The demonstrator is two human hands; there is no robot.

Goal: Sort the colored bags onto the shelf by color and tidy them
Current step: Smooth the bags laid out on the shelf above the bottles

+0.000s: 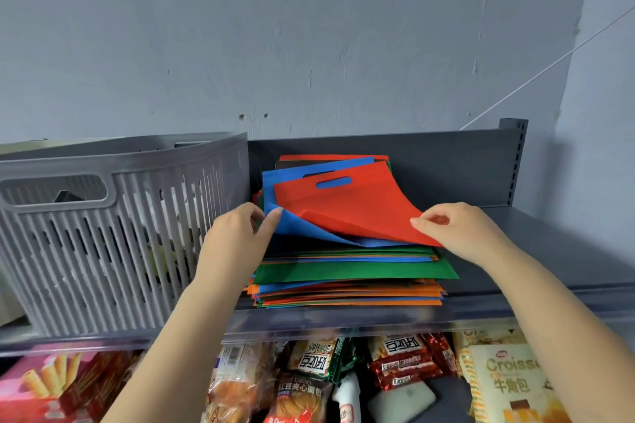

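A mixed stack of flat coloured bags [350, 271] in green, orange, blue and red lies on the grey shelf [536, 251]. On top sits a red bag [357, 203] with a cut-out handle, its near edge lifted. Under it is a blue bag [302, 227]. My left hand [240, 233] pinches the near left corner of the blue bag. My right hand [457, 227] pinches the red bag's near right corner and holds it raised off the stack.
A grey slatted plastic basket [113, 233] stands on the shelf just left of the stack. The shelf's back panel [446, 161] rises behind the bags. Below the shelf lip lie snack packets [395, 364] and a pink box [51, 385].
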